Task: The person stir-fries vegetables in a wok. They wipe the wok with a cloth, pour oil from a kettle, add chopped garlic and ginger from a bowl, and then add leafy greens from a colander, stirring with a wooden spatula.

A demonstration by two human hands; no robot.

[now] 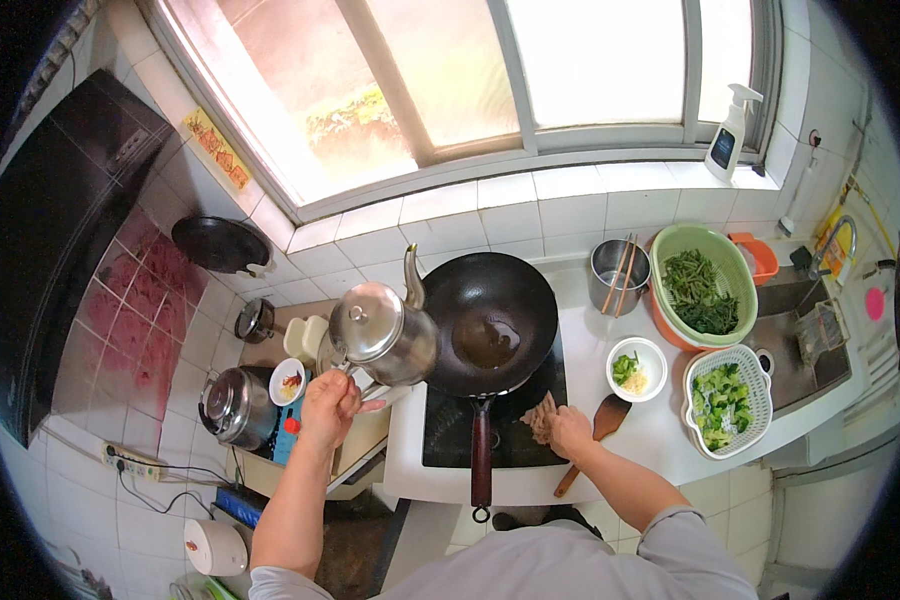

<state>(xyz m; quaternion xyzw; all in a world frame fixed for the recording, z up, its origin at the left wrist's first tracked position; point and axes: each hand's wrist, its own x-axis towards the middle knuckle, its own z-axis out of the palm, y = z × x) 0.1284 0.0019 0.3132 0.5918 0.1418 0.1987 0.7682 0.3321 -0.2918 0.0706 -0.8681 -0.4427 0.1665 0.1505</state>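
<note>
My left hand (334,409) grips the handle of a stainless-steel kettle (401,345), held at the left side of a black wok (517,292). The kettle's lid is on and its spout points towards the window. A little liquid lies in the bottom of the wok, whose dark wooden handle points towards me. My right hand (570,433) holds a crumpled brownish cloth (541,418) against the black glass cooktop (450,435), right of the wok handle. A wooden spatula (609,420) lies just right of that hand, partly behind the forearm.
Right: a steel pot (604,259) with chopsticks, a bowl (613,352) of chopped green and pale pieces, a green basket (750,277) of leafy greens, a white basket (766,401) of broccoli, a sink (787,300). Left: a small bowl (276,391), a lidded steel pot (251,416).
</note>
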